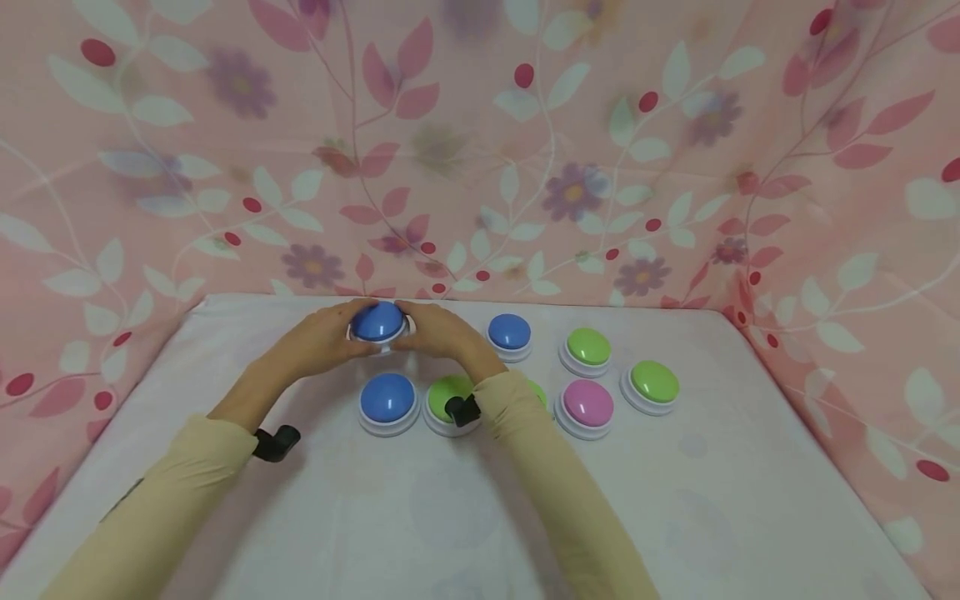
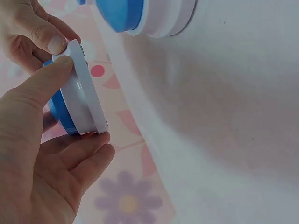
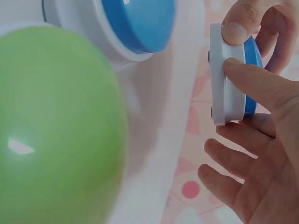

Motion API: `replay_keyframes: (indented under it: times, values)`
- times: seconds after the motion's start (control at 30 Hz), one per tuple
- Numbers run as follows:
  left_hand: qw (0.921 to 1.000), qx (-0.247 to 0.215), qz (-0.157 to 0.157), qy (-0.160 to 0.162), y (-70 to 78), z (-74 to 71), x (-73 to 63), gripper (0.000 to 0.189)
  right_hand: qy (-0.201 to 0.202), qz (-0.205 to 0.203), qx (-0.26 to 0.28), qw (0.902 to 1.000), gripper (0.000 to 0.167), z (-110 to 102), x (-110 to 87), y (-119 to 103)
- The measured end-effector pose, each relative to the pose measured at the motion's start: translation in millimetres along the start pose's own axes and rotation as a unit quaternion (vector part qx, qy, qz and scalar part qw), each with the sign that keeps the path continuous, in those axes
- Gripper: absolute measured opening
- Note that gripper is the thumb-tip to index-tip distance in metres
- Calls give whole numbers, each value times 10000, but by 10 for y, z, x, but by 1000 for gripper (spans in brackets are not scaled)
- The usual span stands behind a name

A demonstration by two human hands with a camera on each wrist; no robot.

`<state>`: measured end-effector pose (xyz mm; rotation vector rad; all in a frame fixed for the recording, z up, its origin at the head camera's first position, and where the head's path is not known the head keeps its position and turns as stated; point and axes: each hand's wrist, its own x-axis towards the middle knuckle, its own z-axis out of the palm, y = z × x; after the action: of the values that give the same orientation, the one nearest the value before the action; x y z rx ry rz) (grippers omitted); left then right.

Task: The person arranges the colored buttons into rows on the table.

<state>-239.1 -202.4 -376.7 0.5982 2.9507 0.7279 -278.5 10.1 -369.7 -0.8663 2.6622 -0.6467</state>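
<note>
A push button with a blue dome and white base is held between both hands near the back of the table, apparently above the cloth. My left hand grips its left side, with the thumb on the white base in the left wrist view. From the other side my right hand pinches the same base, its thumb close to the left thumb. The right hand's lower fingers are spread off the button in the right wrist view. Below the hands, another blue button sits beside a green button.
To the right stand a blue button, a green button, a pink button and another green button. My right sleeve partly covers one more green button. Floral fabric rises behind the white-covered table.
</note>
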Motion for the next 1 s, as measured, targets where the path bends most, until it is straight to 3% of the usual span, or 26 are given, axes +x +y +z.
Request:
replay_keyframes:
  times: [0.27,0.5,0.83,1.0]
  values:
    - [9989,179,385,199,167,-151,-164,79,302,-471,-119,9984,73,-127,-179,-113]
    - [9971,445,544,282,315,-223,-318,81,400,-602,-264,9970,80,-155,-392,-188]
    - [9941,667,731,454,481,-200,-580,79,374,-488,-148,9980,82,-75,-672,-297]
    - [9898,722,1041,658,486,-123,-707,79,470,-448,-226,9976,83,30,-815,-371]
